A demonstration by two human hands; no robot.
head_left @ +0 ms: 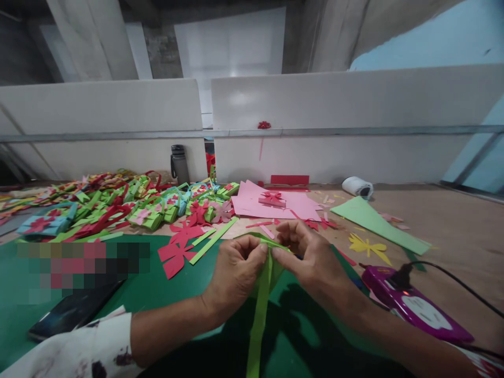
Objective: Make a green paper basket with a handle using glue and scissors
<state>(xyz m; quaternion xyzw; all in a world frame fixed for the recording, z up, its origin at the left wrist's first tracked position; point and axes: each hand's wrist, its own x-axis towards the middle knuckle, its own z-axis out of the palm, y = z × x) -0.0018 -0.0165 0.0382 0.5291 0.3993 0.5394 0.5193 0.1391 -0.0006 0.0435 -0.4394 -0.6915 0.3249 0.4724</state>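
Both hands meet over the green mat, around a light green paper piece whose long strip hangs down toward the bottom edge. My left hand pinches the paper between thumb and bent fingers. On its right side, my right hand holds the same paper with thumb and fingertips. Part of the folded paper is hidden behind the hands. Red paper flower cutouts and a green strip lie just beyond my left hand.
Small paper bags pile up at the back left beside a dark bottle. A phone lies at left. Pink sheets are behind the hands. A purple power strip with a cable, a yellow cutout and a white roll are right.
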